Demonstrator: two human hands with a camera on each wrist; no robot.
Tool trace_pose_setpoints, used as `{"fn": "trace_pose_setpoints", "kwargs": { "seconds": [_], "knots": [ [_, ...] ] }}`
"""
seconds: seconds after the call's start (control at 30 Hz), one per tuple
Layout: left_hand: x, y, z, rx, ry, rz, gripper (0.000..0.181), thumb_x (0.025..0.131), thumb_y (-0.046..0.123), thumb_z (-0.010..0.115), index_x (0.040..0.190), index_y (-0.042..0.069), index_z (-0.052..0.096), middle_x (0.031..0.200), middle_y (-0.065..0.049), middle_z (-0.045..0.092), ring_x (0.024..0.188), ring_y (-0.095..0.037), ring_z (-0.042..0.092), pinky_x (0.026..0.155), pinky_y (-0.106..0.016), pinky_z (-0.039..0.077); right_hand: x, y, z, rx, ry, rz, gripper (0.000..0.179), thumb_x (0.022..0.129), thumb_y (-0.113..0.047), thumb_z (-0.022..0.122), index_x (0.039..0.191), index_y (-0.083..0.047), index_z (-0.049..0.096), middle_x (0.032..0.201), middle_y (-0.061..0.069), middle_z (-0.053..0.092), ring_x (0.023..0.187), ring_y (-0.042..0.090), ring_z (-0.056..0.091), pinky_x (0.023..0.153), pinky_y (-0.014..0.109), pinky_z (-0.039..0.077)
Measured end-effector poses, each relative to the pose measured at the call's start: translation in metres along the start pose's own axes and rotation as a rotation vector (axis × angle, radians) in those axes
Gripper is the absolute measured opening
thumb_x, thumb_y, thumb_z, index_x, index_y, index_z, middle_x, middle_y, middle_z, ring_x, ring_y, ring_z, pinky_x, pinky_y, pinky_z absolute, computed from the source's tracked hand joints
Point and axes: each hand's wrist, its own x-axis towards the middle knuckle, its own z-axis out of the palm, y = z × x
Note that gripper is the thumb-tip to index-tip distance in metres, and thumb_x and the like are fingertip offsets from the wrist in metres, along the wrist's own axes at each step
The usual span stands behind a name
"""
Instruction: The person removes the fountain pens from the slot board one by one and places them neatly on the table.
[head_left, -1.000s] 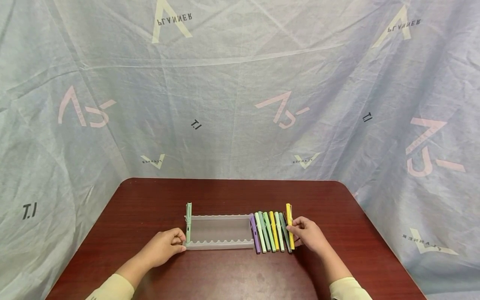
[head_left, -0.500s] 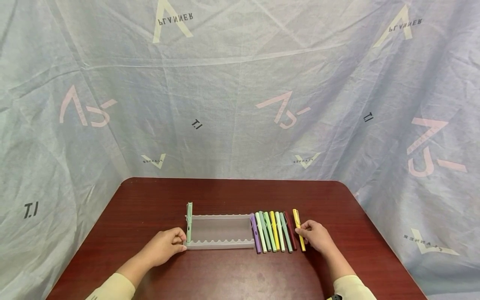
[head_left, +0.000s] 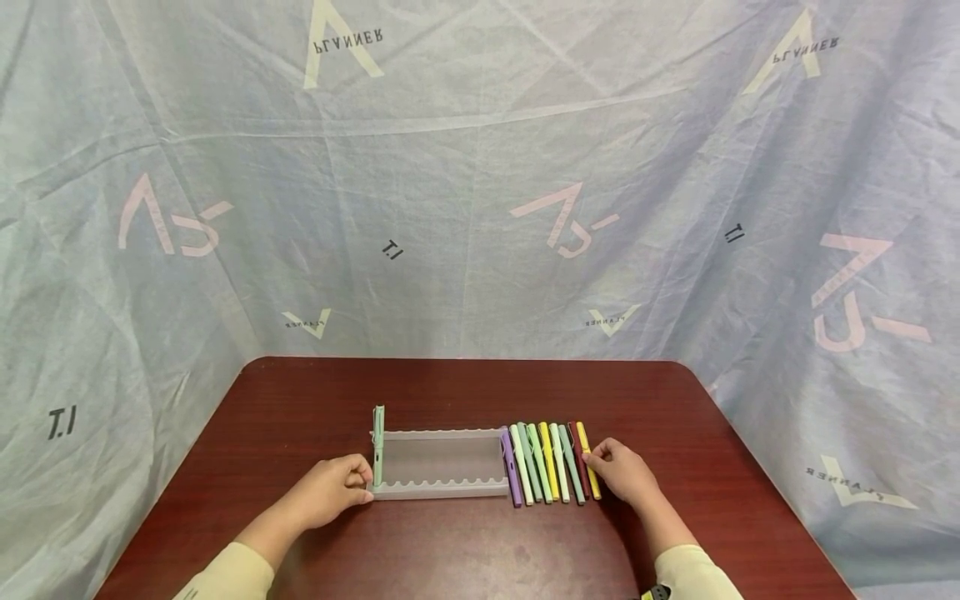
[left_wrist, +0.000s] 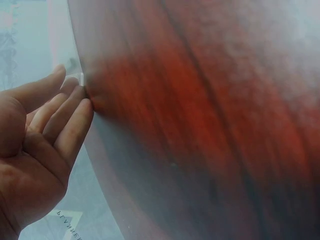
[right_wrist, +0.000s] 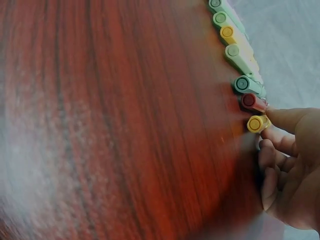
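My right hand (head_left: 624, 473) pinches a yellow pen (head_left: 592, 482) at the right end of a row of pens. This pen lies close beside a dark red pen (head_left: 578, 446); in the right wrist view the round yellow end (right_wrist: 255, 123) sits near the fingertips. At the left front corner of a translucent pen tray (head_left: 442, 492) with scalloped edges, my left hand (head_left: 330, 493) grips the tray between thumb and fingers. A sage green pen (head_left: 378, 450) lies across the tray's left end. Only a small bit of the tray shows in the left wrist view.
Between tray and right hand lie several pens side by side, in green and yellow shades, with a purple pen (head_left: 511, 468) right at the tray's right end. They rest on a dark red wooden table (head_left: 465, 550). Printed grey cloth (head_left: 465, 208) hangs behind it.
The yellow pen first moved right, off the other pens and down onto the table, uncovering the dark red pen. It then slid left against the row. The left hand stays at the tray.
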Motion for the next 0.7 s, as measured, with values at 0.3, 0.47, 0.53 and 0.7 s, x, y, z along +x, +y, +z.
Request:
{"fn": "trace_pose_setpoints", "kwargs": {
  "seconds": [0.3,0.47,0.53,0.7],
  "knots": [
    [-0.001,0.000,-0.003,-0.043,-0.017,-0.018,0.019,0.083,0.015,0.077,0.091,0.013,0.060,0.063,0.009,0.051,0.060,-0.003,0.042,0.059,-0.023,0.036,0.001,0.002,0.003,0.035,0.008,0.002,0.034,0.096,-0.042,0.061,0.104,-0.009,0.059,0.095,0.007,0.065,0.083,0.021,0.058,0.069,0.037,0.044],
    [0.002,-0.002,-0.002,-0.086,-0.037,-0.022,0.020,0.082,0.016,0.078,0.092,0.011,0.061,0.066,0.008,0.059,0.061,-0.005,0.046,0.060,-0.023,0.038,0.003,-0.002,0.002,0.063,0.128,0.036,0.039,0.097,-0.043,0.057,0.115,-0.008,0.055,0.102,0.011,0.067,0.088,0.024,0.063,0.073,0.042,0.047],
    [0.004,-0.002,-0.003,-0.095,-0.043,-0.015,0.021,0.082,0.016,0.078,0.091,0.011,0.061,0.066,0.007,0.060,0.061,-0.005,0.047,0.059,-0.023,0.038,0.002,-0.010,0.003,0.102,0.176,0.027,0.035,0.098,-0.043,0.055,0.114,-0.011,0.057,0.099,0.009,0.068,0.084,0.022,0.062,0.071,0.040,0.047],
    [0.006,-0.005,-0.005,-0.106,-0.054,0.003,0.022,0.081,0.017,0.079,0.091,0.010,0.061,0.066,0.008,0.058,0.060,-0.003,0.045,0.057,-0.022,0.037,-0.005,-0.047,0.012,0.294,0.150,-0.121,0.026,0.099,-0.040,0.057,0.104,-0.014,0.064,0.081,0.008,0.065,0.068,0.021,0.058,0.061,0.031,0.045]
  ]
}}
